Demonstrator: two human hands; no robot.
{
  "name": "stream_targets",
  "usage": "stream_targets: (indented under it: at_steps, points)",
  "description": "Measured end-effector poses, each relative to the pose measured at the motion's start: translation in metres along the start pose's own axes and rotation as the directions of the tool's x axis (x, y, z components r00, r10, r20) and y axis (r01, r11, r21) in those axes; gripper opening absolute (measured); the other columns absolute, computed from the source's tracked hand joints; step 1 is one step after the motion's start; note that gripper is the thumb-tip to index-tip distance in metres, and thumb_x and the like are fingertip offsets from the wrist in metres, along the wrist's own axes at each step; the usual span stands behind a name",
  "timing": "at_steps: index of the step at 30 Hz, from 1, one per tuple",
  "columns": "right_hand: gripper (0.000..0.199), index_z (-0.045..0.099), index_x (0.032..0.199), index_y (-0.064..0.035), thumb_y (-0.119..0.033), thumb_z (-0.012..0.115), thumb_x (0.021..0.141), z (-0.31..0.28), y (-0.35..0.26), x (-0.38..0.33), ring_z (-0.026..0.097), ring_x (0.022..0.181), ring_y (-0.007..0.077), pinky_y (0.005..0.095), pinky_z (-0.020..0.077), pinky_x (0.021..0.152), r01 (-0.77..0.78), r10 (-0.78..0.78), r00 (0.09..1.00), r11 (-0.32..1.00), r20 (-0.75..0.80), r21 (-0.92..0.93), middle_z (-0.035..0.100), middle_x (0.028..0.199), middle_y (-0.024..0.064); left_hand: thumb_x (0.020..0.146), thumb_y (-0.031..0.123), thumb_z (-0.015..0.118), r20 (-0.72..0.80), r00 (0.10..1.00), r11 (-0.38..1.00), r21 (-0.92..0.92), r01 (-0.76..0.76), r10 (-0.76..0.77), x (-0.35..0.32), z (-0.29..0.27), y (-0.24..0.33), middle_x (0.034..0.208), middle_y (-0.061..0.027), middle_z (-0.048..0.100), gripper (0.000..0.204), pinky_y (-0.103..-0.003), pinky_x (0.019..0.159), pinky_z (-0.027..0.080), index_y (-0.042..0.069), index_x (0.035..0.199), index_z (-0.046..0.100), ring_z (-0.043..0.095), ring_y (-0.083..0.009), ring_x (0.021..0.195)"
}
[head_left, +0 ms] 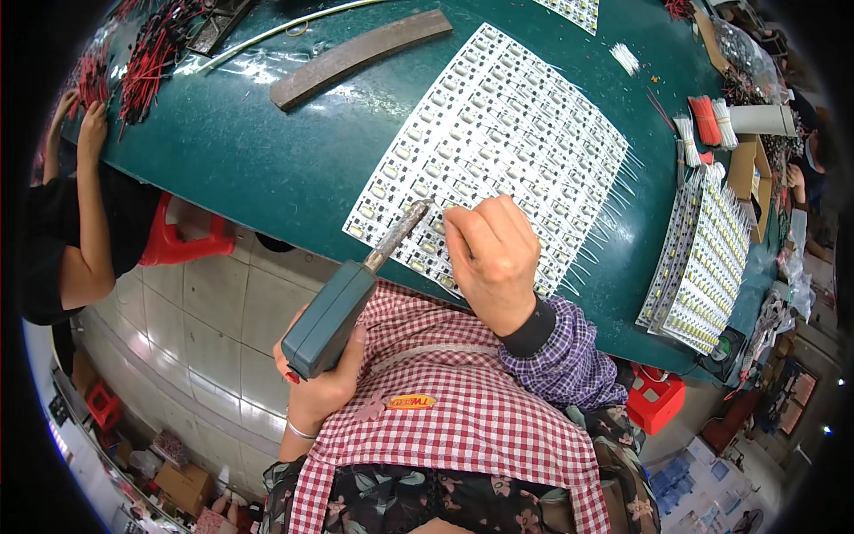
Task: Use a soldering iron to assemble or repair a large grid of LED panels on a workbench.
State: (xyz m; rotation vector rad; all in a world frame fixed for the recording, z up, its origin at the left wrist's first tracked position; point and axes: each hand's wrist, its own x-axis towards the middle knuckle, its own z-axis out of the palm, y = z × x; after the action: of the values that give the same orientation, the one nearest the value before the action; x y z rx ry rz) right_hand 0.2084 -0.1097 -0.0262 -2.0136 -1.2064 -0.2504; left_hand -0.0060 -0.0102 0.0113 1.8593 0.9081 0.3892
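My left hand point(325, 392) is wrapped round the handle of a green soldering gun point(331, 319). The gun's metal tip slants up to the right and reaches the near part of a large white LED circuit board sheet point(507, 116). Rows of small components cover this sheet, and thin white wires stick out along its right edge. Just right of the tip, my right hand point(498, 254) is closed in a pinch low over the board. Whatever is between its fingertips is too small or hidden to name.
A curved grey bar point(360, 58) lies beyond the board on the green table point(231, 169). At the right stand stacked LED boards point(707, 258), wire bundles point(705, 120) and a cardboard box point(752, 182). A co-worker's hands point(92, 129) touch red-black wires point(151, 71) at far left.
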Motion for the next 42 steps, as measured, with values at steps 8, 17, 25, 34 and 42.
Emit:
stream_targets:
  at_steps: [8,17,25,34,42]
  points:
    - [0.016,0.062,0.083,-0.0036,0.005,0.072,0.074,0.001,0.001,-0.001,0.050,0.066,0.0226,0.0356,0.0384,0.058,-0.003,0.003,1.000,1.000,0.006,0.000,0.045,0.071,0.0060,0.078,0.001,0.075,0.003,0.999,0.999,0.023,-0.038,0.038,0.002,-0.001,0.002,0.085,-0.0120,0.070,0.017,-0.029,0.059,0.053,-0.004,0.093,0.071,0.067,-0.0190,0.066]
    - [0.015,0.062,0.082,-0.0035,0.005,0.072,0.075,0.002,0.002,-0.002,0.050,0.066,0.0231,0.0357,0.0386,0.058,-0.015,0.015,1.000,1.000,0.005,0.001,0.045,0.071,0.0064,0.080,0.004,0.078,-0.052,0.999,0.999,-0.030,0.009,-0.011,-0.011,0.000,-0.008,0.082,-0.0081,0.072,0.014,-0.028,0.056,0.051,-0.002,0.090,0.072,0.067,-0.0148,0.063]
    - [0.014,0.062,0.081,-0.0033,0.004,0.072,0.075,0.001,0.001,-0.001,0.050,0.067,0.0233,0.0356,0.0392,0.059,-0.021,0.020,1.000,1.000,0.010,0.004,0.045,0.071,0.0066,0.077,0.004,0.078,-0.023,0.996,0.991,0.110,-0.080,0.084,-0.010,0.001,-0.017,0.081,-0.0096,0.070,0.016,-0.029,0.058,0.052,0.000,0.091,0.072,0.067,-0.0203,0.063]
    - [0.014,0.061,0.081,-0.0034,0.004,0.072,0.075,0.000,0.002,-0.002,0.051,0.067,0.0234,0.0358,0.0397,0.059,-0.015,0.015,1.000,1.000,0.002,0.010,0.046,0.072,0.0068,0.085,0.004,0.076,-0.058,0.996,0.989,-0.130,0.066,-0.074,-0.014,-0.002,-0.002,0.092,-0.0104,0.074,0.018,-0.029,0.065,0.054,-0.005,0.100,0.072,0.069,-0.0158,0.075]
    - [0.014,0.061,0.080,-0.0040,0.004,0.071,0.075,0.001,0.001,-0.001,0.050,0.066,0.0237,0.0360,0.0397,0.059,-0.016,0.016,1.000,1.000,-0.003,0.014,0.045,0.071,0.0068,0.087,0.003,0.074,-0.066,0.998,0.982,-0.191,-0.018,0.006,-0.013,0.000,-0.003,0.097,-0.0123,0.074,0.020,-0.030,0.071,0.055,-0.006,0.105,0.071,0.069,-0.0180,0.081]
